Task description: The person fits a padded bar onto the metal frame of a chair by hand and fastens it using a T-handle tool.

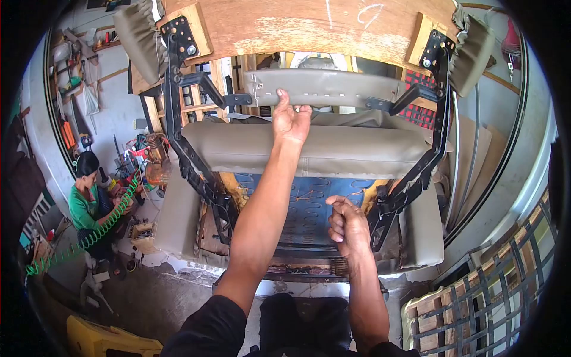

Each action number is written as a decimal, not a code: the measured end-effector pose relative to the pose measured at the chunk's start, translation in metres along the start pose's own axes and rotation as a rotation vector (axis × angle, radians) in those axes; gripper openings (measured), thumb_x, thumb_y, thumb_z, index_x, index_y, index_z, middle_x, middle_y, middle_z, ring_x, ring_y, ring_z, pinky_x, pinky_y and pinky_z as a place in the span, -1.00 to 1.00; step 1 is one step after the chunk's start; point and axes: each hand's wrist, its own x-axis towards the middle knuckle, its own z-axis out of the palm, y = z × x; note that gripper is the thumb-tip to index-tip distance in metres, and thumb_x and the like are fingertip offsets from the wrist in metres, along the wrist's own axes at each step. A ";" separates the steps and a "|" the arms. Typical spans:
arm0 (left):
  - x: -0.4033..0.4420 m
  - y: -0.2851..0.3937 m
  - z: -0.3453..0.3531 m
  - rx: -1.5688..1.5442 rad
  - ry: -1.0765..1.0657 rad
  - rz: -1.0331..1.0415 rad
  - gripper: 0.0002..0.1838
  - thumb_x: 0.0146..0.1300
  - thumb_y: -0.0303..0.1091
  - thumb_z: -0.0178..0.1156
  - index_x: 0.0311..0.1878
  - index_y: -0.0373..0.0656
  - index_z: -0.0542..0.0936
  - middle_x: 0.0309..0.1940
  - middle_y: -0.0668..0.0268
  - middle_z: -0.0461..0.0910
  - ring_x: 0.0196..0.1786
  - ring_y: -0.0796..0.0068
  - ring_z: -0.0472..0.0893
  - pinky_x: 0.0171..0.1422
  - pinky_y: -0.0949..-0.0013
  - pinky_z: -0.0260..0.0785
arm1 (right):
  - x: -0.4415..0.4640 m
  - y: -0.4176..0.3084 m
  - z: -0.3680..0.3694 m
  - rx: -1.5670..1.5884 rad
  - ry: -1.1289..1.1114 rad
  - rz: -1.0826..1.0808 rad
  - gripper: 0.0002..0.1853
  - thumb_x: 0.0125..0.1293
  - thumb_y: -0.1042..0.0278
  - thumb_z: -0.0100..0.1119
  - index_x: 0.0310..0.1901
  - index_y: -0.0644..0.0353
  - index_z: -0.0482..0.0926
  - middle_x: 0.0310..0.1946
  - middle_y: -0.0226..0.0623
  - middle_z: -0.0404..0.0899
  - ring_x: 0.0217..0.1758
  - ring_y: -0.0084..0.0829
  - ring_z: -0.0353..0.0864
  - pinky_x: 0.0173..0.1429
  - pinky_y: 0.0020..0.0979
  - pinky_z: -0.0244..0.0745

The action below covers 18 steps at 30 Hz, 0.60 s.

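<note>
A grey-brown upholstered crossbar [333,88] with a row of pale stitches or staples along it spans the black metal brackets of a recliner chair frame. My left hand [291,122] reaches up and grips its lower edge, thumb on the front face. Lower down, my right hand [350,229] hovers before the chair's blue spring base [309,202], fingers curled in; whatever they may hold is hidden. Between the hands runs a padded, grey-brown seat edge [309,146]. Black metal linkages [172,107] flank it on the left, with matching linkages [441,113] on the right.
A wooden panel [309,27] crosses the top. At left, a person in green [89,199] sits low among tools, behind a coiled green hose [89,238]. A webbed wooden frame [482,297] leans at lower right; a yellow object [107,339] lies at lower left.
</note>
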 end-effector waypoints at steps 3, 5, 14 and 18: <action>0.001 0.007 0.003 -0.029 -0.047 0.017 -0.77 0.32 -0.11 0.32 -0.03 0.15 0.56 -0.14 0.61 0.49 -0.19 0.57 0.24 -0.14 0.40 0.08 | -0.009 0.003 -0.006 -0.060 0.002 0.028 -0.85 0.43 0.40 0.01 -0.10 0.20 0.57 -0.66 -0.65 0.12 -0.70 -0.76 -0.03 -0.69 -0.62 -0.09; -0.001 0.010 0.003 -0.067 -0.049 0.019 -0.79 0.34 -0.12 0.30 -0.04 0.12 0.56 -0.12 0.57 0.51 -0.18 0.56 0.28 -0.17 0.39 0.10 | -0.014 0.006 -0.012 -0.100 0.008 0.041 -0.85 0.43 0.40 0.01 -0.10 0.20 0.57 -0.66 -0.67 0.12 -0.70 -0.77 -0.03 -0.68 -0.62 -0.10; -0.017 0.016 -0.005 -0.073 -0.078 0.083 -0.76 0.38 -0.15 0.23 0.04 0.07 0.52 0.03 0.41 0.56 -0.05 0.43 0.42 -0.18 0.32 0.15 | -0.028 0.013 -0.031 -0.243 -0.004 0.129 -0.84 0.47 0.39 0.03 -0.11 0.19 0.60 -0.67 -0.72 0.10 -0.71 -0.80 -0.05 -0.66 -0.62 -0.10; -0.023 0.016 0.001 -0.012 -0.048 0.081 -0.80 0.36 -0.12 0.28 -0.03 0.12 0.56 -0.02 0.55 0.56 -0.08 0.56 0.41 -0.21 0.42 0.13 | -0.030 0.016 -0.035 -0.244 -0.004 0.137 -0.83 0.48 0.38 0.02 -0.09 0.20 0.60 -0.68 -0.73 0.10 -0.71 -0.80 -0.05 -0.66 -0.62 -0.09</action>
